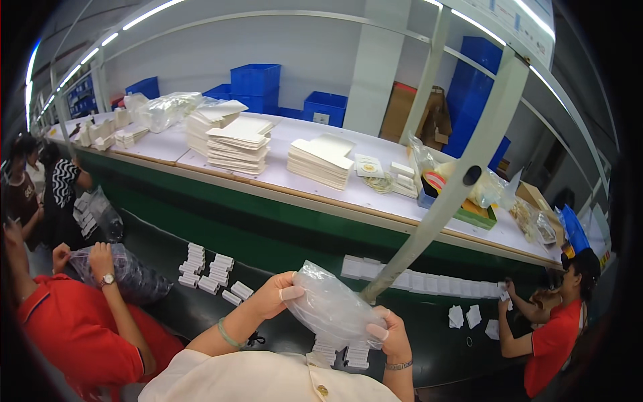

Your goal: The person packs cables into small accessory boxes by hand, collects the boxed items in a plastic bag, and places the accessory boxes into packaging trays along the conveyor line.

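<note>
Between my two hands a clear plastic bag (pixel 335 301) is stretched out above the dark work surface. My left hand (pixel 273 295) pinches its left upper edge, and pale covers show on the fingers. At the bag's right end my right hand (pixel 394 333) grips the plastic, thumb and fingers closed on it. Whether anything lies inside the bag cannot be made out. Partly hidden under it, close to my body, stand small stacks of white boxes (pixel 357 356). More white box stacks (pixel 209 284) lie on the surface to the left of my left hand.
A slanting metal post (pixel 429 234) rises just beyond the bag. A row of white cards (pixel 429 283) runs toward a co-worker in red (pixel 559 335) on the right. Another red-shirted co-worker (pixel 87 321) handles a bag at left. The raised shelf (pixel 281 184) carries white card stacks (pixel 321 162).
</note>
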